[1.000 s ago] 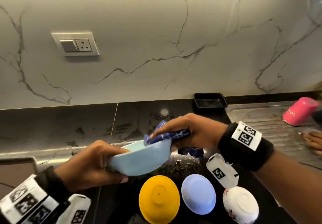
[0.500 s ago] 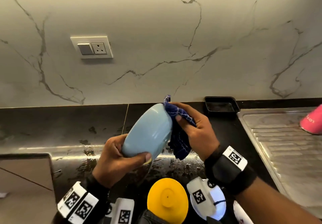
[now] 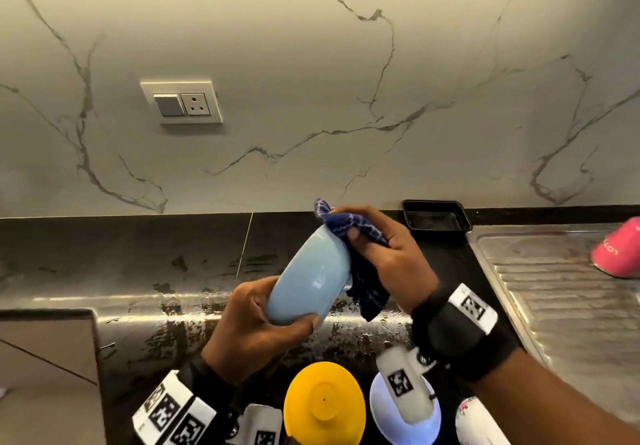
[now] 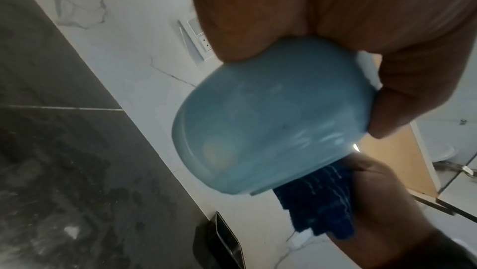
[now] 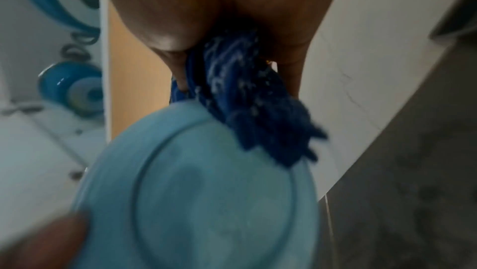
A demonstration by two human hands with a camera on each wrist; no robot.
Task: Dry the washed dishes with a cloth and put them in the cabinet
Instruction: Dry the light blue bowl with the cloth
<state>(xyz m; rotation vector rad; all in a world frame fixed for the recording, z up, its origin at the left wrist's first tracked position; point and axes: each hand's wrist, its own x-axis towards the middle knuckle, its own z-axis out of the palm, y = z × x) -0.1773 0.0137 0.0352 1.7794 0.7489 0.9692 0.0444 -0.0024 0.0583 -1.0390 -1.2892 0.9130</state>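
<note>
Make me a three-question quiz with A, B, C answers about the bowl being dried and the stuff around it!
1. Where is the yellow plastic bowl?
A. upside down on the black counter
B. in the left hand
C. on the steel draining board

2. What colour is the patterned drying cloth?
A. red
B. dark blue
C. green

3. How is the light blue bowl held?
A. flat on the counter
B. tipped on edge in the left hand
C. hanging from a hook

Answers: 1 A, its base faces up beside the hands; 2 B, the right hand grips it against the rim; 3 B, fingers wrap its lower end.
</note>
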